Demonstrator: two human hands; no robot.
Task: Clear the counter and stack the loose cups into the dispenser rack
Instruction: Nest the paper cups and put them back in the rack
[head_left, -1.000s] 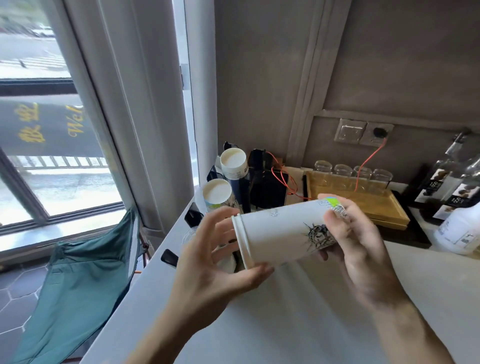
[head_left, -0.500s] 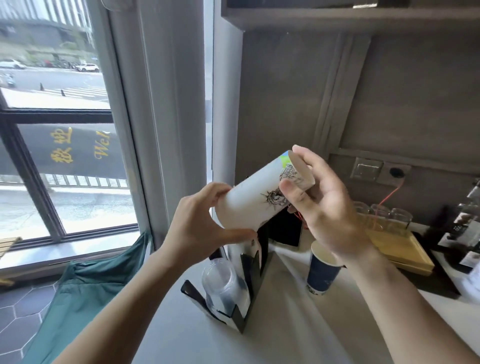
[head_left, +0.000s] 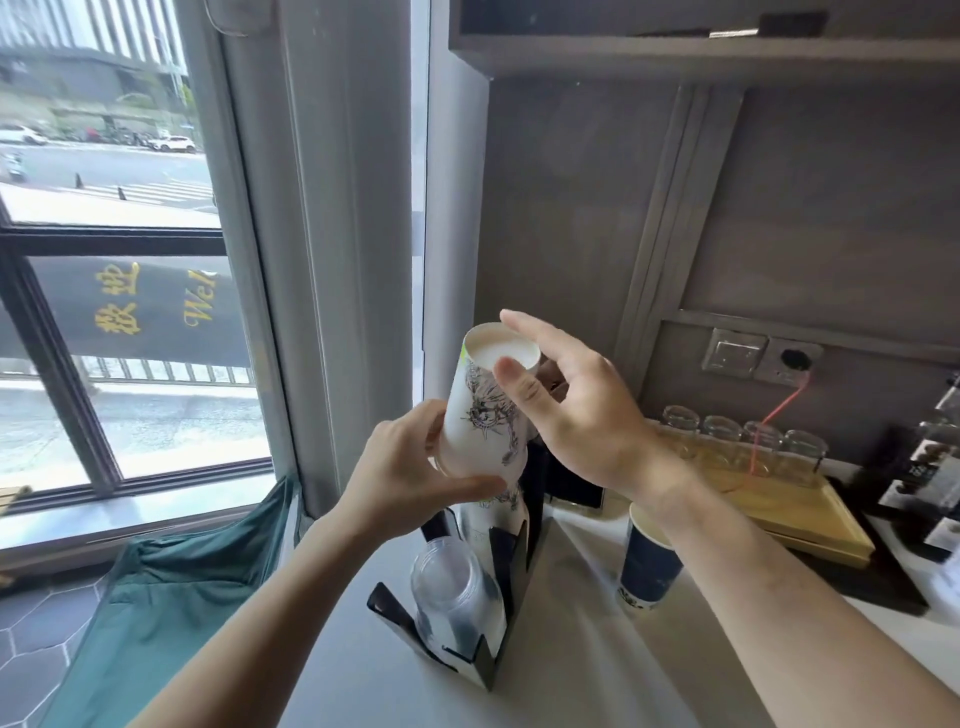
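A stack of white paper cups (head_left: 483, 410) with a black line drawing is held upside down, nearly upright, above the black dispenser rack (head_left: 493, 618). My left hand (head_left: 410, 473) grips the stack's lower, wide end. My right hand (head_left: 576, 410) holds its upper end, thumb and forefinger on the base rim. In the rack's front slot lie clear plastic cups (head_left: 452, 587); behind them a white printed cup (head_left: 498, 514) sits right under the held stack. A dark blue paper cup (head_left: 649, 566) stands upright on the counter, right of the rack.
A wooden tray (head_left: 810, 519) with several upturned glasses (head_left: 722, 434) sits at the back right, a red cable (head_left: 779, 410) running to the wall socket. Bottles (head_left: 930, 467) stand far right. A window and green folding chair (head_left: 166, 587) lie left, beyond the counter (head_left: 571, 670) edge.
The white cup stack has swung from lying sideways to nearly upright, base up, and now hangs over the rack. The view has lifted, and the blue cup came into sight.
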